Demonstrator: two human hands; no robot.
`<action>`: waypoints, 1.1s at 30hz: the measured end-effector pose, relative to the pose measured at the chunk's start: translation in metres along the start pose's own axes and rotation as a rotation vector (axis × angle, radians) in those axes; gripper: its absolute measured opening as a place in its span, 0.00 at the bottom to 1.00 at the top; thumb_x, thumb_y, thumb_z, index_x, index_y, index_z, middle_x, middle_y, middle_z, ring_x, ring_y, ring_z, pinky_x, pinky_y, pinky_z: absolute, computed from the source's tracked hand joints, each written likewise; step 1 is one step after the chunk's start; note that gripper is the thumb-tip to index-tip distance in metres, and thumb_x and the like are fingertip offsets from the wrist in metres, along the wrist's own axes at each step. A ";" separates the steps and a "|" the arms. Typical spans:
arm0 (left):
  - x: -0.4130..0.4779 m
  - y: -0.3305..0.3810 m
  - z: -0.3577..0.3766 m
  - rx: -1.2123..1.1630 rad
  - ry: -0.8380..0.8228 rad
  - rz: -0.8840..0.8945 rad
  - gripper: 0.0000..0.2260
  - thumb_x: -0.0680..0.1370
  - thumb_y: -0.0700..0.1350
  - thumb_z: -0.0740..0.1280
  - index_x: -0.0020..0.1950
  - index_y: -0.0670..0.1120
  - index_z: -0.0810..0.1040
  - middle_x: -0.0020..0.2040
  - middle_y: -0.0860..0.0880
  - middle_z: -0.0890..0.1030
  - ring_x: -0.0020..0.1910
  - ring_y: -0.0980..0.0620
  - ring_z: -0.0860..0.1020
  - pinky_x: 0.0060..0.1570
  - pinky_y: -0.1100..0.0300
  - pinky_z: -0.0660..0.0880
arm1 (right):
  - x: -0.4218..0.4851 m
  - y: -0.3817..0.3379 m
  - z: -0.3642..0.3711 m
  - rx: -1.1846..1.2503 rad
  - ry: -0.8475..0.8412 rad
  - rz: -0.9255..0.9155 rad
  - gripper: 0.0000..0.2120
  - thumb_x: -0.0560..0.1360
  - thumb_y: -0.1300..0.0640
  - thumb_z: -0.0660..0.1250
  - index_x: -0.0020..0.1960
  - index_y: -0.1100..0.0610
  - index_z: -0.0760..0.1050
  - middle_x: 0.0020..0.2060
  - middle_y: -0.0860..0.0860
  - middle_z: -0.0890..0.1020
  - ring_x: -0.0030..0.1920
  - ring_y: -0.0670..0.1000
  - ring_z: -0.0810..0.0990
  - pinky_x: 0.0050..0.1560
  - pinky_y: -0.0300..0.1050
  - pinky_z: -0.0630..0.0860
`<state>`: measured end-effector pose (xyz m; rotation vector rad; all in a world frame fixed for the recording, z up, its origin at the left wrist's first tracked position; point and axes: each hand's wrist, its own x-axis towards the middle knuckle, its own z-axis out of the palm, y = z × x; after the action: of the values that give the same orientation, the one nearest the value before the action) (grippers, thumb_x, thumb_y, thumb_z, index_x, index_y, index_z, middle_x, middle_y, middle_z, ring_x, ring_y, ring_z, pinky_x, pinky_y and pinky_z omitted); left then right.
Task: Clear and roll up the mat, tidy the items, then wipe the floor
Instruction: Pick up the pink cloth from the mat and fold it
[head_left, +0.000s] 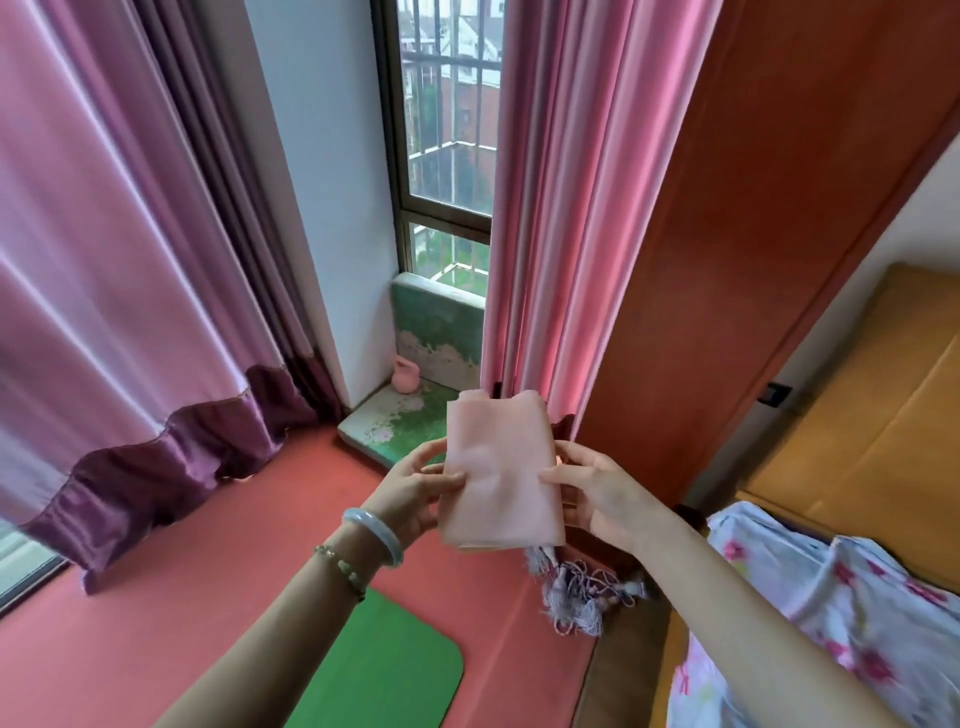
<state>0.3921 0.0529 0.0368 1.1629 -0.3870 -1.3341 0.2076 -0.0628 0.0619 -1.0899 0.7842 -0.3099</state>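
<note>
Likely tidying the cloth (501, 473): a peach piece folded into a tall rectangle, held up in the air at mid-frame, clear of the floor (208, 561). To finish the fold well: keep both long edges level, line the corners up before pressing any crease, and stop the loose layers at 12 o'clock from sliding apart. Soft fabric, so expect sag wherever unsupported.

Left hand (415, 491) at the cloth's 9 o'clock edge: thumb across the front face, fingers behind, grip pinching the cloth. Palm turned inward, two bracelets at the wrist. Right hand (597, 499) at the 3 o'clock edge, mirrored: thumb on the front, fingers curled behind, grip likewise closed on the cloth. Both forearms reaching forward from 6 o'clock and converging.

Down at 6 o'clock: a rounded corner of the green mat (395, 670), lying flat on the floor, not yet rolled as far as visible. Beyond the cloth at 11 o'clock, a pink kettlebell (402, 375) on a green ledge (400, 423). At 4 o'clock, a bed (831, 613) with flowered bedding. Tassels (576, 603) showing just below the cloth.
</note>
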 end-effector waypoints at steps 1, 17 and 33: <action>0.010 0.003 -0.002 -0.011 0.023 0.006 0.21 0.73 0.28 0.63 0.64 0.42 0.71 0.48 0.41 0.79 0.46 0.45 0.79 0.37 0.51 0.81 | 0.014 -0.005 -0.003 0.000 -0.016 0.010 0.14 0.74 0.67 0.64 0.58 0.57 0.75 0.48 0.56 0.79 0.44 0.53 0.79 0.40 0.48 0.75; 0.210 0.100 -0.089 0.092 0.330 0.085 0.20 0.69 0.41 0.73 0.58 0.45 0.73 0.53 0.45 0.77 0.48 0.50 0.79 0.48 0.51 0.77 | 0.289 -0.100 0.004 -0.204 -0.224 0.123 0.16 0.70 0.66 0.65 0.56 0.56 0.76 0.40 0.52 0.80 0.34 0.50 0.78 0.31 0.39 0.72; 0.343 0.210 -0.194 0.099 0.523 0.159 0.10 0.76 0.37 0.66 0.56 0.47 0.73 0.52 0.43 0.77 0.47 0.47 0.77 0.43 0.52 0.76 | 0.513 -0.168 0.068 -0.219 -0.401 0.161 0.14 0.72 0.67 0.64 0.55 0.55 0.78 0.45 0.53 0.82 0.40 0.51 0.81 0.36 0.43 0.78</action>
<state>0.7536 -0.2059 -0.0047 1.4772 -0.1594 -0.8387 0.6369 -0.3933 0.0124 -1.2359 0.5483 0.1342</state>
